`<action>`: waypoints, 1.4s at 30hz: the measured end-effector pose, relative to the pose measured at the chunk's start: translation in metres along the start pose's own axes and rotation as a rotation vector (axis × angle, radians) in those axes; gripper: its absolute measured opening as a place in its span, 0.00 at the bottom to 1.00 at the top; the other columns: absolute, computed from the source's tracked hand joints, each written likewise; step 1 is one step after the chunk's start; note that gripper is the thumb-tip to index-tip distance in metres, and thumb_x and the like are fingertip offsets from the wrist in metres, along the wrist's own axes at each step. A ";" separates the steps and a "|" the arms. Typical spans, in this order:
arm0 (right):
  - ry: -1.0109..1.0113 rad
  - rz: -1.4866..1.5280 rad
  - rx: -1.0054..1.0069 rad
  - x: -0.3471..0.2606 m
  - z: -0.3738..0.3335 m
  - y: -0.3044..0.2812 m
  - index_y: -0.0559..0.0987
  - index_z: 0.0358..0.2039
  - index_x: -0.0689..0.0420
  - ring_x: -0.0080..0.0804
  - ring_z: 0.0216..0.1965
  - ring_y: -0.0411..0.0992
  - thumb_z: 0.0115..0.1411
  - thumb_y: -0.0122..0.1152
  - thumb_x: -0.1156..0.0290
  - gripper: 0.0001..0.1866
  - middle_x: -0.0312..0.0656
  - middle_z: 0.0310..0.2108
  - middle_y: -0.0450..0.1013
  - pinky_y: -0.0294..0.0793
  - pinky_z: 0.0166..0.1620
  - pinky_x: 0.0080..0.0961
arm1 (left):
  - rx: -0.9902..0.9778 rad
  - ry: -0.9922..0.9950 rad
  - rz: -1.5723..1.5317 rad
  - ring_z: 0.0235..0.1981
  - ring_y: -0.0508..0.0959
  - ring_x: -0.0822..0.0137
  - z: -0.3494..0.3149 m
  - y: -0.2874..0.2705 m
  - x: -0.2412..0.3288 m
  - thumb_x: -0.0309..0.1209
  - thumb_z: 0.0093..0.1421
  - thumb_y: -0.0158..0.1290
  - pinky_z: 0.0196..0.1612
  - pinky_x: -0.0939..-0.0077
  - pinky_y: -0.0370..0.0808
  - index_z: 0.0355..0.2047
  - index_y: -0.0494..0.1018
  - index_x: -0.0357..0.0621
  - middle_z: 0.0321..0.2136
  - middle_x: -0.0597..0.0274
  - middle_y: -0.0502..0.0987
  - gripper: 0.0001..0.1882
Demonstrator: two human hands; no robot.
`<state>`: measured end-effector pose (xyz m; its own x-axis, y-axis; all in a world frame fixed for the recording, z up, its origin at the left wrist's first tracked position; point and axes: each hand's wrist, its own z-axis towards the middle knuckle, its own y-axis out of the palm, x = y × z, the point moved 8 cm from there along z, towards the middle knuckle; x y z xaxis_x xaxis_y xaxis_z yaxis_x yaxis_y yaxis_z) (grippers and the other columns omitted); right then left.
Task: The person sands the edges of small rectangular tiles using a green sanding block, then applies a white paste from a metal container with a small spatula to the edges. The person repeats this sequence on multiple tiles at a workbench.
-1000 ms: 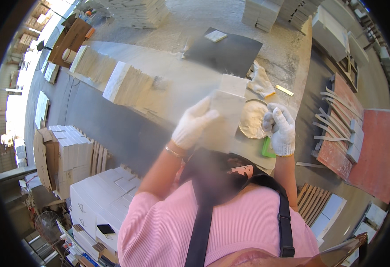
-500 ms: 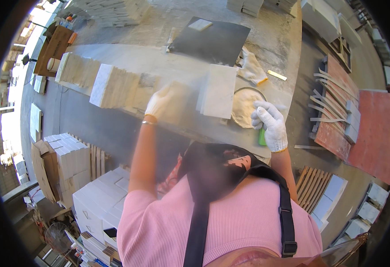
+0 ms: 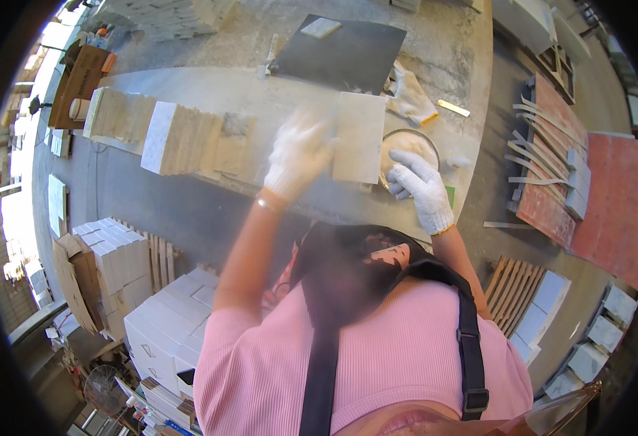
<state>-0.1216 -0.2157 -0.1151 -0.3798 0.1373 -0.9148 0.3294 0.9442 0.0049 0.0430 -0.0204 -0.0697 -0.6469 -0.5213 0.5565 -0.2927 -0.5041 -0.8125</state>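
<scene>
From where I stand, a pale rectangular tile (image 3: pixel 359 138) lies on the counter (image 3: pixel 455 76) in front of the person, between the two gloved hands; the left hand (image 3: pixel 298 154) is just beside its left edge, so blurred that I cannot tell how wide the fingers are or whether they hold anything; the right hand (image 3: pixel 417 185) has its fingers partly curled over the near rim of a round dish (image 3: pixel 413 145) with a cream-coloured filling, and I cannot tell whether anything is pinched in them.

A green object (image 3: pixel 450 195) shows beside the right hand; beyond the dish lies a loose white glove (image 3: pixel 413 102) with a yellow cuff edge, and to its right a short yellow strip (image 3: pixel 453 108); farther back, a dark board (image 3: pixel 340 57) carries a small pale tile (image 3: pixel 321 27).

To the left, a row of tiles on edge (image 3: pixel 188 139) stands along the counter; well apart on the right, pale curved strips (image 3: pixel 540 149) lie across a reddish board (image 3: pixel 551 207); white boxes (image 3: pixel 170 327) are stacked at lower left, near the person's pink sleeve (image 3: pixel 228 349).
</scene>
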 end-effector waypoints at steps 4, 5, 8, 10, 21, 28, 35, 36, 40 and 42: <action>0.016 -0.077 -0.021 0.000 0.001 0.005 0.76 0.62 0.62 0.25 0.34 0.78 0.72 0.59 0.64 0.23 0.40 0.38 0.80 0.76 0.37 0.21 | 0.134 0.335 0.189 0.64 0.67 0.41 0.038 0.012 0.046 0.41 0.56 0.63 0.62 0.45 0.69 0.58 0.77 0.48 0.63 0.58 0.72 0.29; 0.017 -0.079 -0.017 -0.001 0.000 0.004 0.76 0.62 0.62 0.25 0.34 0.78 0.72 0.59 0.64 0.23 0.41 0.39 0.81 0.76 0.37 0.21 | 0.156 0.356 0.224 0.65 0.66 0.41 0.043 0.015 0.051 0.41 0.56 0.63 0.62 0.43 0.68 0.58 0.76 0.48 0.64 0.58 0.71 0.29; 0.026 -0.048 0.007 -0.002 -0.005 -0.003 0.76 0.63 0.61 0.25 0.34 0.78 0.72 0.59 0.63 0.23 0.42 0.39 0.81 0.76 0.37 0.21 | 0.134 0.364 0.217 0.65 0.66 0.40 0.038 0.020 0.058 0.42 0.54 0.64 0.62 0.37 0.66 0.57 0.76 0.49 0.63 0.60 0.71 0.30; 0.030 -0.029 0.024 -0.001 -0.007 -0.007 0.76 0.63 0.61 0.26 0.35 0.78 0.72 0.59 0.63 0.23 0.42 0.40 0.81 0.76 0.37 0.21 | 0.094 0.371 0.186 0.65 0.66 0.40 0.022 0.023 0.066 0.43 0.54 0.65 0.62 0.36 0.65 0.57 0.76 0.50 0.62 0.60 0.72 0.30; -0.020 -0.048 -0.030 0.003 -0.001 0.010 0.76 0.63 0.60 0.27 0.35 0.79 0.71 0.61 0.63 0.24 0.41 0.42 0.80 0.78 0.37 0.23 | 0.115 0.161 -0.270 0.55 0.79 0.49 -0.075 -0.014 0.061 0.26 0.54 0.64 0.57 0.60 0.77 0.50 0.81 0.43 0.49 0.57 0.82 0.20; 0.088 -0.012 -0.119 -0.006 -0.003 0.024 0.77 0.61 0.64 0.29 0.34 0.81 0.71 0.61 0.64 0.23 0.43 0.38 0.81 0.79 0.34 0.24 | 0.030 -0.733 -0.861 0.45 0.81 0.72 -0.104 0.015 -0.004 0.29 0.65 0.59 0.52 0.75 0.76 0.61 0.77 0.36 0.48 0.60 0.85 0.23; 0.118 0.056 -0.066 -0.004 -0.002 0.021 0.78 0.58 0.65 0.30 0.30 0.80 0.72 0.58 0.62 0.22 0.44 0.35 0.80 0.78 0.31 0.24 | -0.066 -0.727 -1.068 0.42 0.81 0.72 -0.104 0.031 0.013 0.30 0.66 0.56 0.47 0.76 0.77 0.63 0.75 0.37 0.49 0.61 0.84 0.25; 0.124 0.072 -0.041 -0.003 -0.003 0.018 0.79 0.56 0.65 0.29 0.29 0.80 0.72 0.58 0.61 0.21 0.43 0.35 0.80 0.78 0.31 0.25 | -0.081 -0.728 -1.110 0.44 0.82 0.71 -0.105 0.033 0.015 0.30 0.66 0.56 0.48 0.75 0.78 0.64 0.75 0.36 0.51 0.59 0.83 0.26; 0.194 0.159 -0.024 0.004 -0.005 0.016 0.80 0.49 0.63 0.28 0.27 0.78 0.72 0.57 0.58 0.19 0.42 0.33 0.80 0.76 0.28 0.24 | -0.130 -0.777 -1.352 0.49 0.83 0.60 -0.112 0.039 0.015 0.30 0.67 0.56 0.51 0.68 0.79 0.66 0.71 0.35 0.54 0.52 0.81 0.28; 0.172 0.184 -0.034 0.002 -0.006 0.018 0.80 0.47 0.62 0.28 0.26 0.78 0.73 0.57 0.57 0.19 0.42 0.32 0.80 0.76 0.28 0.23 | -0.119 -0.789 -1.485 0.50 0.83 0.56 -0.113 0.043 0.016 0.30 0.68 0.57 0.51 0.65 0.79 0.67 0.69 0.34 0.54 0.50 0.81 0.29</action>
<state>-0.1215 -0.1970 -0.1146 -0.4587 0.3542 -0.8149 0.3785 0.9077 0.1815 -0.0600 0.0275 -0.1157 0.6920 0.1122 0.7131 -0.3535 -0.8086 0.4702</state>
